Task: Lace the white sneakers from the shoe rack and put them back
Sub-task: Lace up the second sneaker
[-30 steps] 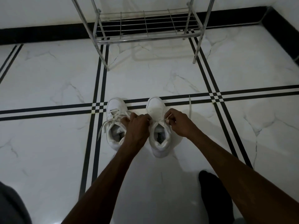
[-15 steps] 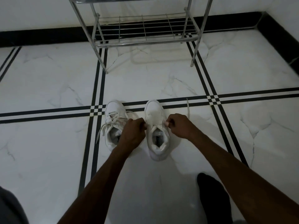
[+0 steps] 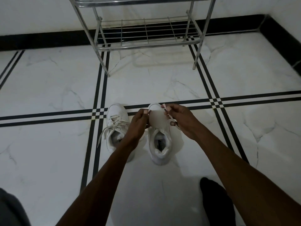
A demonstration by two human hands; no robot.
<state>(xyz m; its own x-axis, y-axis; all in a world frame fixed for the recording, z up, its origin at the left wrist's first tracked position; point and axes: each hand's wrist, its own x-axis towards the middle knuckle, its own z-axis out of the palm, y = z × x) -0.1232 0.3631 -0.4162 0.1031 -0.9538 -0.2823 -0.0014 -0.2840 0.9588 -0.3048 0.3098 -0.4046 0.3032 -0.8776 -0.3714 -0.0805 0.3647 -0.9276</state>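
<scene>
Two white sneakers are standing side by side on the marble floor point(image 3: 48, 88), toes pointing toward the shoe rack point(image 3: 146, 36), heels toward the person. The left sneaker point(image 3: 116, 126) is sitting laced, loose lace ends trailing down its outer side onto the floor. The right sneaker point(image 3: 160, 136) is lying between the two hands, tongue area bare near the toe.

Left hand point(image 3: 138, 123): grip is pinching one end of the lace point(image 3: 171, 119) at the toe of the right sneaker, fingers closed on it. The wrist is partly covering the left sneaker's inner edge.

Right hand point(image 3: 180, 119): grip is pinching the other lace end, its pale tip showing above the fingers; the lace is running down past the thumb along the sneaker's outer side.

The rack's lower wire shelf is standing well apart from both sneakers, against the wall. A dark sock-clad foot point(image 3: 215, 203) is resting on the floor under the right forearm.
</scene>
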